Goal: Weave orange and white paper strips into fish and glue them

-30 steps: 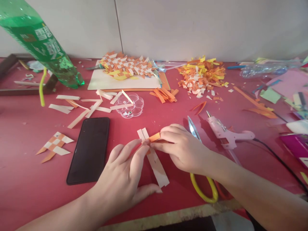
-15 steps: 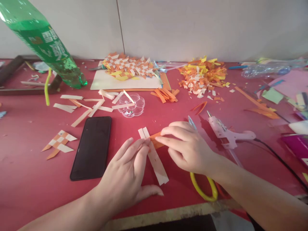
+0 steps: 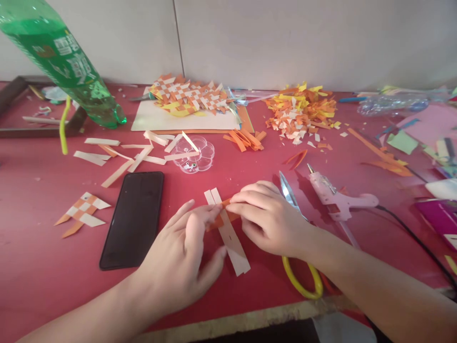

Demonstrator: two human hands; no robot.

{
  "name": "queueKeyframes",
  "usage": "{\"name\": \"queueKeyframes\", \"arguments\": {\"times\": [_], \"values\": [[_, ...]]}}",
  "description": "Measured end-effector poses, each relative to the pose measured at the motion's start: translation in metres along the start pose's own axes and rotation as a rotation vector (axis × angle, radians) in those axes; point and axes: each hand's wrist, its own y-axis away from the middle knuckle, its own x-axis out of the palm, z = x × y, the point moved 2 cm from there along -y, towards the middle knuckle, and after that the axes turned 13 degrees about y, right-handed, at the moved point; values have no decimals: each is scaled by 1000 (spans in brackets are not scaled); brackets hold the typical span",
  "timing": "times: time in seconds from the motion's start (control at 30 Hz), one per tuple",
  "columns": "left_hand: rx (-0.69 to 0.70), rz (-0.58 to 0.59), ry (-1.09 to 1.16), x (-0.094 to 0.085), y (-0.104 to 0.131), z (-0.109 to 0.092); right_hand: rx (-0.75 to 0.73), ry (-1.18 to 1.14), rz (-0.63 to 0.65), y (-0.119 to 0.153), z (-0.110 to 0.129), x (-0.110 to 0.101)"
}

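In front of me two cream paper strips [image 3: 233,247] lie side by side on a slant, with orange paper strips [image 3: 215,223] crossing them. My left hand [image 3: 180,250] grips the orange strip at its left end with the fingertips, its thumb near the cream strips. On the other side, my right hand [image 3: 269,216] has its bent fingers closed on the orange strip, covering much of it. Scissors with yellow handles [image 3: 303,286] lie partly under my right wrist. A black phone [image 3: 134,221] is left of my left hand, and a finished woven paper fish [image 3: 84,212] lies beyond it.
A white glue gun [image 3: 337,195] with a cord lies at the right. Behind are loose cream strips [image 3: 119,171], a clear flower-shaped dish [image 3: 202,155], a pile of woven fish [image 3: 193,95] and a heap of scraps [image 3: 300,112]. A green bottle [image 3: 76,66] leans at the left.
My left thumb has drawn in towards the cream strips. My right hand has shifted slightly left along the orange strip, uncovering more of the scissor blades.
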Motion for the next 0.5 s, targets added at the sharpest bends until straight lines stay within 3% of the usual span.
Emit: {"name": "queueKeyframes", "arguments": {"times": [0.27,0.5], "values": [[3,-38,-17,0,-2,5,-50,-40,-42,0,2,-2],[7,-27,-43,-2,-1,4,-58,-51,52,0,0,1]]}}
